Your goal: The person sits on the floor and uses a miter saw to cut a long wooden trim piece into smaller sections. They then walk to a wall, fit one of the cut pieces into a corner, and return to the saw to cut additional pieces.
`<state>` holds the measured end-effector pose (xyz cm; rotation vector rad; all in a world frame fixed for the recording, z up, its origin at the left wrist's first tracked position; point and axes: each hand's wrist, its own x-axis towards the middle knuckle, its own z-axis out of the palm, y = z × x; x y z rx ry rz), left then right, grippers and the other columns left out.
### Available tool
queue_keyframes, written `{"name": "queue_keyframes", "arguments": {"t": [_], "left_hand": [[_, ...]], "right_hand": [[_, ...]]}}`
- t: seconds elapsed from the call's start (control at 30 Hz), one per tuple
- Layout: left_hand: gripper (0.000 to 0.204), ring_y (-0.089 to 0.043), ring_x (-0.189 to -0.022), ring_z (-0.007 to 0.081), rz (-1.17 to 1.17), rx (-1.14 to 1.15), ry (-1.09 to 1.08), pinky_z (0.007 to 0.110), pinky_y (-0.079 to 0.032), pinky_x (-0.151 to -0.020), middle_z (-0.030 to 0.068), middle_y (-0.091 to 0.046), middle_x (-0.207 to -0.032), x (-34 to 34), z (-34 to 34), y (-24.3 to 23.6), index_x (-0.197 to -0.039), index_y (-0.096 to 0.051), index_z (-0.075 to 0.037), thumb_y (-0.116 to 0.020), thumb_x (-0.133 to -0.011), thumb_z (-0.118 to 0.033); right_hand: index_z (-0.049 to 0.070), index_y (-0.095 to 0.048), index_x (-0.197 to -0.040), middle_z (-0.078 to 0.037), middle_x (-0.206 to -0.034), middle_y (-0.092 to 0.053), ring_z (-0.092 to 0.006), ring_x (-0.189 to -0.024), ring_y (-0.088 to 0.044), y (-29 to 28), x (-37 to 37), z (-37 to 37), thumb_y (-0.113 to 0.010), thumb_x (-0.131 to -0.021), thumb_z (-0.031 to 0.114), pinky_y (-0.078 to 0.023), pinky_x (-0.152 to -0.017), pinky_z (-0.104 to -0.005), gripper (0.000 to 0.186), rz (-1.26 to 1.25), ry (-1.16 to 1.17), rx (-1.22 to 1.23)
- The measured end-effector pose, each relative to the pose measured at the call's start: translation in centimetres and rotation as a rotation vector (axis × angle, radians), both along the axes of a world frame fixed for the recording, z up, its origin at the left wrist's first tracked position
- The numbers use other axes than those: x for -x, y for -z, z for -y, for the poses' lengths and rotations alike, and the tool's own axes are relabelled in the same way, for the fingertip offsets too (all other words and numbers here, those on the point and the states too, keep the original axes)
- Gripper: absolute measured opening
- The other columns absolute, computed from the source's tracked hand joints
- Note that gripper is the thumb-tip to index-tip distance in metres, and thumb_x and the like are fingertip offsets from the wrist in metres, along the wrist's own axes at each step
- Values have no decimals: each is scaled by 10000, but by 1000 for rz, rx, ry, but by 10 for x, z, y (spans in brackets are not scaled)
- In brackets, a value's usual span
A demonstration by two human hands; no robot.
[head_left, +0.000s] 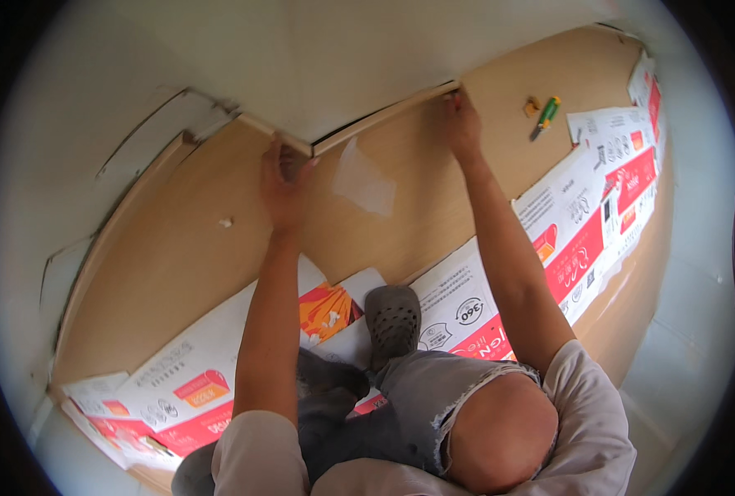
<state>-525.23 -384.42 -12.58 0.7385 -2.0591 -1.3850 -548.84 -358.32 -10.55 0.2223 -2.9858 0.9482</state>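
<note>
My left hand (286, 190) is at the wall's corner, its fingers curled at the joint where a short trim strip (256, 125) meets a longer one. My right hand (463, 122) pinches the far end of the longer light wood strip (384, 113), which lies along the foot of the pale wall (342, 50). Below that strip, on the wood-look board (409, 231), lies a white translucent scrap (363, 182). Right of my right hand are a green utility knife (547, 114) and a small yellow piece (531, 107).
Printed white-and-red cardboard sheets (173, 380) cover the board's near edge, around my grey clog (392, 318) and bent knee. Another trim strip (107, 238) runs along the wall at left, near a small pale scrap (226, 222). A tiled surface (689, 298) lies beyond the board at right.
</note>
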Motion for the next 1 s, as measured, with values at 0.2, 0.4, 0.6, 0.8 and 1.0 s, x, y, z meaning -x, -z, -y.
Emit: {"name": "queue_keyframes", "arguments": {"t": [0.2, 0.4, 0.6, 0.8, 1.0], "left_hand": [[787, -638, -982, 209, 18, 111, 39, 341, -543, -892, 89, -652, -1125, 2, -3, -14, -1473, -512, -23, -878, -784, -127], [819, -641, -975, 217, -2, 141, 43, 349, -550, -875, 100, -658, -1117, 0, 0, -9, -1483, -495, -18, -889, -776, -143], [821, -634, -967, 228, 23, 221, 20, 353, -549, -873, 101, -650, -1102, 1, -5, -10, -1500, -479, -23, -877, -792, -143], [806, -618, -979, 239, 35, 229, 46, 370, -541, -865, 110, -634, -1116, 1, -4, -6, -1521, -458, -26, -848, -827, -148], [787, -616, -948, 241, 10, 275, 22, 359, -543, -847, 103, -633, -1104, 1, -3, 1, -1522, -466, -44, -839, -835, -132]], "right_hand": [[21, -547, -1432, -138, -936, -673, -257, -815, -607, -10, 1, -10, -571, -1054, 390, -509, -794, -352, 529, 66, -37, 155], [19, -585, -1278, -128, -837, -607, -243, -749, -554, -24, -6, 5, -555, -1063, 360, -479, -728, -379, 404, 64, -66, 167], [6, -574, -1315, -148, -927, -656, -269, -813, -580, -17, -7, 4, -549, -1065, 353, -492, -785, -385, 428, 50, -24, 170], [1, -553, -1386, -154, -992, -683, -273, -861, -600, -19, -11, 8, -556, -1062, 356, -498, -823, -366, 480, 100, 12, 215], [11, -509, -1446, -129, -1059, -684, -236, -918, -598, -23, -11, 8, -593, -1045, 375, -490, -869, -357, 548, 165, -19, 245]]}}
